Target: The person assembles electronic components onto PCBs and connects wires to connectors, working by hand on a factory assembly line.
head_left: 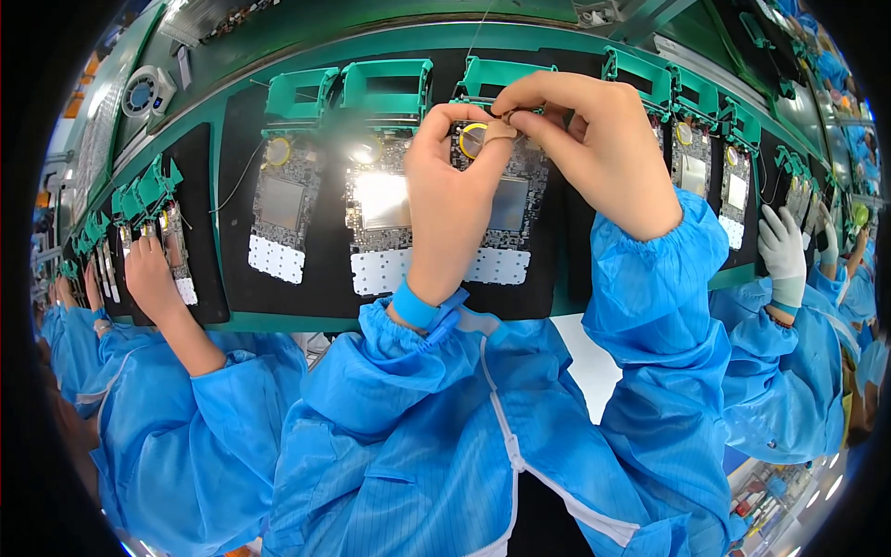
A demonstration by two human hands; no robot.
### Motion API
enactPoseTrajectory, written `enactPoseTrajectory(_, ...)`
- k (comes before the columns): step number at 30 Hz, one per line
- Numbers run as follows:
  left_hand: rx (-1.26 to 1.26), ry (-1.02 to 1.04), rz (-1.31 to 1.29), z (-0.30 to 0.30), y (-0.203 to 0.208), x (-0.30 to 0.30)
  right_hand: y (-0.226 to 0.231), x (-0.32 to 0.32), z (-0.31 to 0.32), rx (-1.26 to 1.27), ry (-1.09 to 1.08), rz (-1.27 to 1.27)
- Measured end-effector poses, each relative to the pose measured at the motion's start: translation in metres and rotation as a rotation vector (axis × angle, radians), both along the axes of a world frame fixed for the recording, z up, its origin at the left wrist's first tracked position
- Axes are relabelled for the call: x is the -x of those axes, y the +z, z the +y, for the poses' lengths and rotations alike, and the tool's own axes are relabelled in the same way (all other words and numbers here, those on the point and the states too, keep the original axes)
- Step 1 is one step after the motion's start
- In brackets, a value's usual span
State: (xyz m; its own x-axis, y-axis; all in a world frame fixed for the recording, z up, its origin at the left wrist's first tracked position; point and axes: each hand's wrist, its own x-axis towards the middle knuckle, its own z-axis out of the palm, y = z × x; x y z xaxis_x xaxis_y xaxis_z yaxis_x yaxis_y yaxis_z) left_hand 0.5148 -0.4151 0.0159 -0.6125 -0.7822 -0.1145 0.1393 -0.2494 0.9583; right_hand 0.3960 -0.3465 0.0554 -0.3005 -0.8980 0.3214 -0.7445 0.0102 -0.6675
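Observation:
Over a circuit board (501, 265) near the middle of the bench, my left hand (447, 200) and my right hand (608, 139) meet with fingertips pinched together. Something small and dark sits between the fingertips, too hidden to name. A tan wrap covers the tip of my left thumb, and a blue band circles my left wrist. Just under the fingers lies a yellow-ringed round part (472, 139) on the board. The green plastic frame (509, 70) at the board's far end is partly covered by my right hand. My left hand also overlaps a neighbouring board (380, 204), whose metal plate glares.
More boards with green frames line the black mat (320, 299), including one at left (281, 204) and one at right (693, 176). A small white fan (147, 91) stands far left. Co-workers' hands are on both sides: a bare hand (153, 278) and a gloved hand (782, 251).

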Motion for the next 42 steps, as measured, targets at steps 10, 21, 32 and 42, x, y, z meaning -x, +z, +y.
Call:
enactPoseTrajectory(10, 0.193, -0.036, -0.002, 0.005, -0.004, 0.000, -0.001, 0.003, 0.007, -0.012, -0.010, -0.056)
enactPoseTrajectory(21, 0.256, -0.254, -0.119, 0.006, 0.014, -0.037, -0.002, -0.008, 0.012, 0.024, -0.047, -0.053)
enactPoseTrajectory(32, 0.638, -0.273, -0.367, 0.003, 0.022, -0.070, 0.009, -0.016, 0.022, 0.062, -0.313, 0.050)
enactPoseTrajectory(42, 0.940, -0.179, -0.613, 0.006, 0.010, -0.019, -0.010, -0.015, 0.003, -0.082, -0.188, 0.295)
